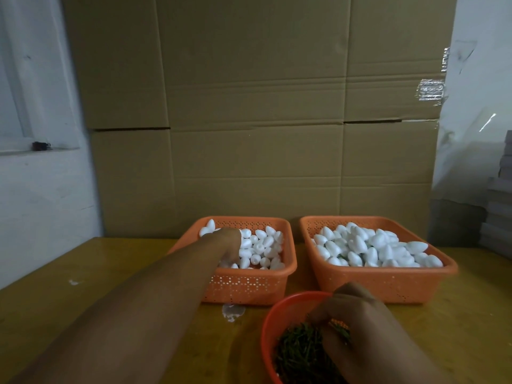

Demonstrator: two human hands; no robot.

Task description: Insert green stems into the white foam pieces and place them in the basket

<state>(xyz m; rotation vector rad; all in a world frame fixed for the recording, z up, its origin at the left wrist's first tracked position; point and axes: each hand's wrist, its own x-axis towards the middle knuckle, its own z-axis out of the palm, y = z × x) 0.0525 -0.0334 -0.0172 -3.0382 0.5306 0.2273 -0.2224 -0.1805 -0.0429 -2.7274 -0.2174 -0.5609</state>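
The left basket point(250, 284) is orange plastic with small holes in its walls, and it stands on a yellow-brown wooden table point(110, 261). Inside it lie many white foam pieces point(263, 246), smooth and egg-shaped with one pointed end; some are rounder. The left hand point(225, 242) reaches into this basket from the near side and its fingers go down among the foam, but I cannot tell if they hold a piece or are only touching. Just to the right of this basket stands the right basket point(379, 284), same colour and kind, filled higher with longer white foam pieces. Near the front right corner of the left basket is a round red-orange bowl point(273, 325) with a heap of thin dark green stems point(297, 353), short and like needles. The right hand point(354, 320) is over this bowl, its fingers curled and pinching some stems. Behind the left basket rises a wall of brown cardboard boxes point(249, 106).
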